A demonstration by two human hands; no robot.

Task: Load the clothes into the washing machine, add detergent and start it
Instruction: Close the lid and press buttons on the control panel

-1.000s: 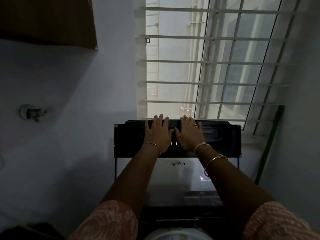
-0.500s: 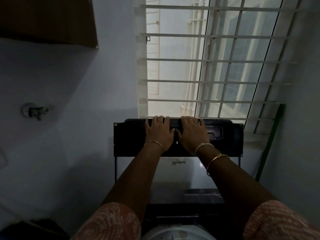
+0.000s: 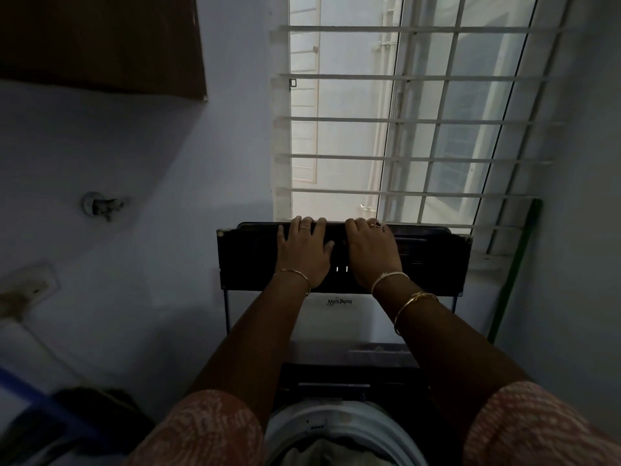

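The washing machine's lid (image 3: 245,260) stands raised in front of me, a dark band on top and a white panel with an upside-down logo (image 3: 339,324) below. My left hand (image 3: 302,253) and my right hand (image 3: 371,253) lie side by side on the dark band, and their fingers curl over its top edge. At the bottom of the view the round white drum rim (image 3: 336,418) is open, with pale clothes (image 3: 322,452) inside it. No detergent is in view.
A barred window (image 3: 420,119) is right behind the lid. A wall tap (image 3: 100,205) sticks out at the left, under a brown cabinet (image 3: 100,45). A green pole (image 3: 514,274) leans at the right wall. A dark blue object (image 3: 50,408) sits at lower left.
Both hands have slid up the lid, and their fingers now hook over its top edge. The view has tipped down, showing more of the drum and the clothes.
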